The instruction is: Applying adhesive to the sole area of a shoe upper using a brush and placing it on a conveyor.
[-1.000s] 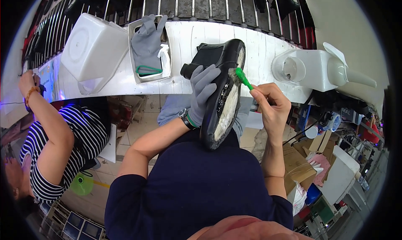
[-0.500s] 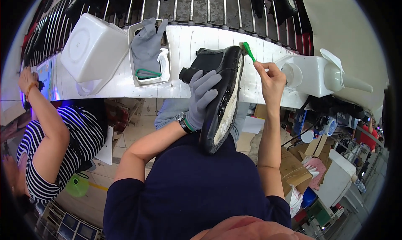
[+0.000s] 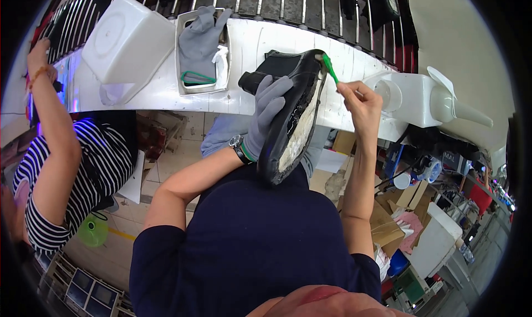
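Observation:
A black shoe upper [image 3: 296, 130] with a whitish, unsoled underside is tilted in front of me, its toe toward my body. My left hand [image 3: 267, 112], in a grey glove, is wrapped around its side and steadies it. The bare right hand [image 3: 363, 104] pinches a small green-handled brush [image 3: 331, 70]. Its bristles are at the heel end of the shoe, against the edge of the underside as far as I can see. Some of the shoe's edge near my gloved fingers looks wet and shiny.
A white box [image 3: 205, 90] with a grey glove [image 3: 197, 45] stands on the white bench, beside a tipped white container [image 3: 124, 48]. To the right is a white jug-like container [image 3: 413, 98]. Metal rollers [image 3: 260, 1] run behind. A co-worker in stripes [image 3: 91, 173] sits at left.
My right hand has brought the brush from just beside the shoe onto its heel end. The shoe has shifted slightly in view. The co-worker's arm at left has reached farther forward.

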`<act>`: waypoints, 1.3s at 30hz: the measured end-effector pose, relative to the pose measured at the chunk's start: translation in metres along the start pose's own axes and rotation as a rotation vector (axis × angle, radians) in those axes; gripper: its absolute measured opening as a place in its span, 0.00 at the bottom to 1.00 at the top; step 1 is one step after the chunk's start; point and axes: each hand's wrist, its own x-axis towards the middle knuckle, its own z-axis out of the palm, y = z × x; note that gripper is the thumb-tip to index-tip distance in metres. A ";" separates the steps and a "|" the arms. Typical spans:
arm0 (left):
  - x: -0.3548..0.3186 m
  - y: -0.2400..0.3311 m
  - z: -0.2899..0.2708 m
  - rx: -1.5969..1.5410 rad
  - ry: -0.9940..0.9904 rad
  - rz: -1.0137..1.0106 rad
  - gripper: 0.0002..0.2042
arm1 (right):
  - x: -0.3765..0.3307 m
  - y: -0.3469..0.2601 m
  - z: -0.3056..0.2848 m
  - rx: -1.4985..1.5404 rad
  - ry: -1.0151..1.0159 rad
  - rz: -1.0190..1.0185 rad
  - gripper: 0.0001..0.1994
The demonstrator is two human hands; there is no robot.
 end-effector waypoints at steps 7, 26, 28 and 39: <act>0.007 0.004 -0.002 -0.034 0.005 0.004 0.36 | -0.045 -0.048 0.001 0.155 -0.173 -0.121 0.03; 0.031 0.008 -0.030 -0.166 -0.298 -0.308 0.39 | -0.077 -0.103 0.009 -0.133 -0.211 -0.503 0.04; 0.033 0.012 -0.038 -0.341 -0.448 -0.393 0.43 | -0.095 -0.115 0.013 -0.096 -0.277 -0.514 0.05; 0.024 0.012 -0.021 -0.623 -0.239 -0.946 0.36 | -0.100 -0.096 0.011 0.223 -0.303 -0.177 0.01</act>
